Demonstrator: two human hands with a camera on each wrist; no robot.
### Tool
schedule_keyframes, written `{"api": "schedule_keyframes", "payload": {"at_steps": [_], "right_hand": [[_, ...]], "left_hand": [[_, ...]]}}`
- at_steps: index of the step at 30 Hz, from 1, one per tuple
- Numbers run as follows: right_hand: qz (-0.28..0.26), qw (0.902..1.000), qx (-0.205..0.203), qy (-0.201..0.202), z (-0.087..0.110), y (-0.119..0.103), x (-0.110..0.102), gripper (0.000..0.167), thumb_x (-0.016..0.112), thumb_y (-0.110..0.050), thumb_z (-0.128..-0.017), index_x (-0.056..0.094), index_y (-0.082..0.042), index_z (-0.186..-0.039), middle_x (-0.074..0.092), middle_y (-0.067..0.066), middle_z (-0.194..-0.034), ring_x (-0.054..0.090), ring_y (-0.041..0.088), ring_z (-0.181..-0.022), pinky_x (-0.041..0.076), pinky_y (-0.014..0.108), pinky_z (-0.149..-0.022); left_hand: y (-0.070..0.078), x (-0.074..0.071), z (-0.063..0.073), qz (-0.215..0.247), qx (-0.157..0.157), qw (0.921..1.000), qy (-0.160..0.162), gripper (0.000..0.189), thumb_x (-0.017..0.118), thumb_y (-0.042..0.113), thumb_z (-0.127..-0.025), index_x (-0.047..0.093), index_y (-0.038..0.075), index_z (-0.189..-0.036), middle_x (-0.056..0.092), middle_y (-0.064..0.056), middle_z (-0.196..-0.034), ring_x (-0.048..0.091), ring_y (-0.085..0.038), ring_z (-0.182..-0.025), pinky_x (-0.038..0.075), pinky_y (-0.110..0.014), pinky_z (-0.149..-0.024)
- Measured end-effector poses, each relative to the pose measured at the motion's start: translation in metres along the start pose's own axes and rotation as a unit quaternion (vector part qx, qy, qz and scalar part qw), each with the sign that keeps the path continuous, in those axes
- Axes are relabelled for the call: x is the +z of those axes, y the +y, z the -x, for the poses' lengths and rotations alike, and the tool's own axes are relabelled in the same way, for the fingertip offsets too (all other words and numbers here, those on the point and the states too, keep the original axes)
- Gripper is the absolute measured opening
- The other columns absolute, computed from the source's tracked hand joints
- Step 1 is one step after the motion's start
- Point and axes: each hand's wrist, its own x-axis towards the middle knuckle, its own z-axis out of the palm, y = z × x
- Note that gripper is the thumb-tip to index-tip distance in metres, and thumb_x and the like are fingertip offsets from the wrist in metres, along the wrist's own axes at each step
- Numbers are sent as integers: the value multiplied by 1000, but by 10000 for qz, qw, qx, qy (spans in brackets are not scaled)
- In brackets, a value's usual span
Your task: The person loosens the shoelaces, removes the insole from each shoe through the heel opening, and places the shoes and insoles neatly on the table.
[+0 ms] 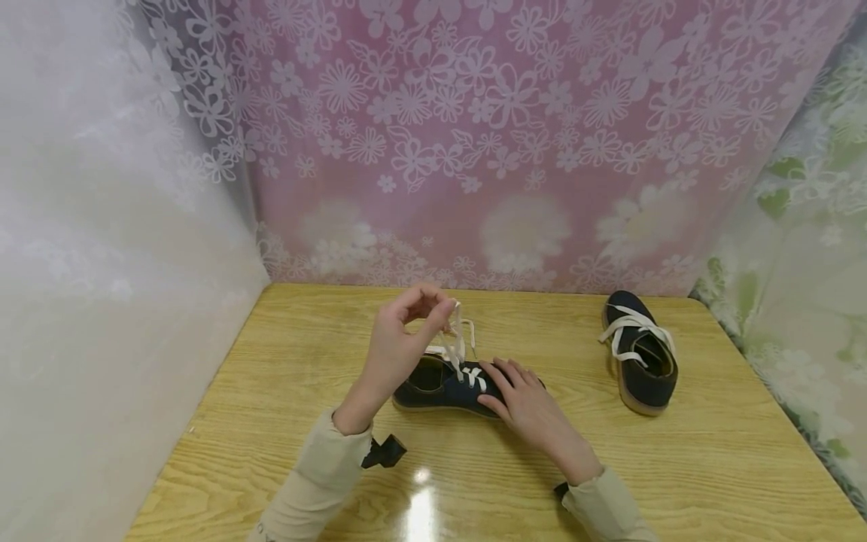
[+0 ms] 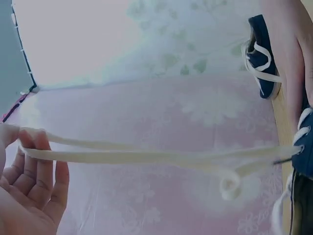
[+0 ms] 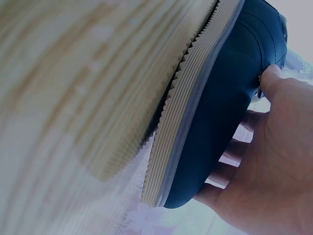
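A dark navy shoe (image 1: 443, 395) with white laces and a tan sole lies sideways on the wooden table, toe to the right. Raised over its opening, my left hand (image 1: 403, 331) pinches a white shoelace (image 2: 127, 156) between thumb and fingers. The lace runs taut down to the eyelets in the left wrist view, with a small curl hanging near the shoe. My right hand (image 1: 524, 399) rests over the toe end, its fingers laid across the top. In the right wrist view the thumb (image 3: 271, 81) presses near the lacing seam, and the fingertips are hidden behind the shoe.
A second navy shoe (image 1: 650, 376), its white laces loose, stands at the table's right side. A pink floral curtain (image 1: 474, 150) hangs behind the table (image 1: 291, 391), with pale curtains left and right. Black straps (image 1: 384, 452) sit at the wrists.
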Motion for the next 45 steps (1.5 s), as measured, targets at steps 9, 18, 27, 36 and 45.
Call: {"api": "schedule_keyframes", "payload": {"at_steps": [9,18,27,36,45], "right_hand": [[-49,10000,8,4,1,0,-2,61,57,-42,-103,46,-10,-153,47,24,-150,42,48,-138,36,64,-110],[7,9999,-12,103,0,0,0,59,59,-41,-102,48,-9,-151,48,24,-148,44,48,-137,37,63,-109],[54,10000,11,74,-1,-1,1,59,59,-42,-102,49,-10,-150,49,23,-147,46,48,-136,37,63,-109],[15,10000,44,29,0,-2,1,59,57,-42,-103,47,-11,-151,48,23,-149,44,47,-138,35,63,-111],[59,10000,20,46,0,-1,1,59,57,-43,-103,47,-10,-151,48,23,-149,44,47,-137,36,63,-110]], "left_hand": [[-14,-3,13,-404,-534,9780,-1974,10,64,15,-102,72,10,-99,71,-1,-89,69,-14,-80,58,-29,-76],[-40,6,33,-2695,-860,9315,-2286,17,67,31,-100,69,18,-89,62,9,-80,56,-5,-68,48,-24,-64],[-61,15,54,-4130,-1337,8736,-2201,17,80,30,-89,70,16,-94,68,5,-81,62,-8,-67,47,-24,-58],[-33,12,41,-2484,-403,9649,-750,10,73,22,-94,75,18,-103,74,4,-95,69,-7,-75,56,-20,-67],[-19,8,41,-1992,585,9709,-1196,13,80,15,-87,78,15,-100,75,4,-93,69,-3,-79,54,-13,-72]]}}
